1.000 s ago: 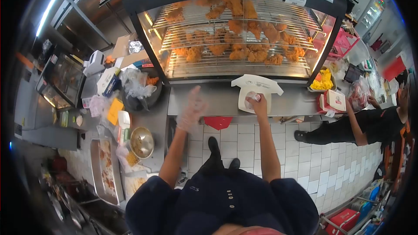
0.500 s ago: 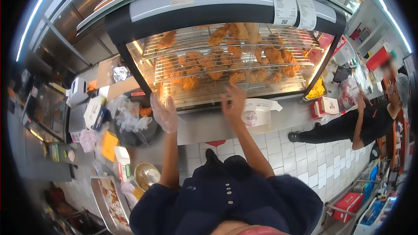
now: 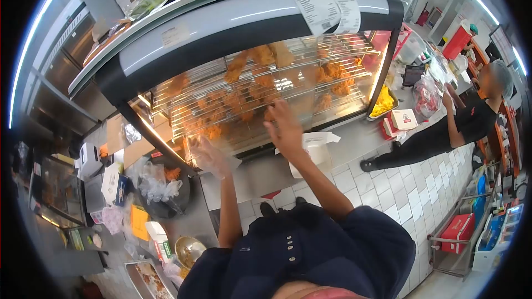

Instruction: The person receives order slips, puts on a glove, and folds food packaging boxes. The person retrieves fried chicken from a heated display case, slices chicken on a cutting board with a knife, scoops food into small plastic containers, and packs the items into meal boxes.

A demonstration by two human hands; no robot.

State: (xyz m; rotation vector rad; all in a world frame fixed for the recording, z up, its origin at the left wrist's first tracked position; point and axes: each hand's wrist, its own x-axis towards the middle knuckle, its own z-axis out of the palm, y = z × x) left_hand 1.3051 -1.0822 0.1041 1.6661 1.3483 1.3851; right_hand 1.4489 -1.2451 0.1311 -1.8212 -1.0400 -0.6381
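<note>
In front of me is a glass-fronted food warmer (image 3: 257, 17) with fried chicken (image 3: 235, 66) on its wire racks (image 3: 172, 112). My left hand (image 3: 208, 158), in a loose clear plastic glove, is by the lower left of the warmer's front, fingers apart and slightly blurred. My right hand (image 3: 286, 128) is bare, with fingers spread against or just in front of the glass; whether it touches is unclear. Below it an open white takeaway box (image 3: 317, 155) sits on the metal counter edge, partly hidden by my right forearm.
A co-worker (image 3: 465, 119) in dark clothes stands on the right. Red-and-white boxes (image 3: 400, 120) and a tray of yellow packets (image 3: 383, 102) lie right of the warmer. Plastic bags (image 3: 158, 182), a metal bowl (image 3: 188, 250) and a metal tray (image 3: 147, 277) are on my left.
My view has turned, so the warmer now slants. My left hand has moved from the warmer's left post toward its front; my right hand stays near the glass. A reflective glass panel shows differently.
</note>
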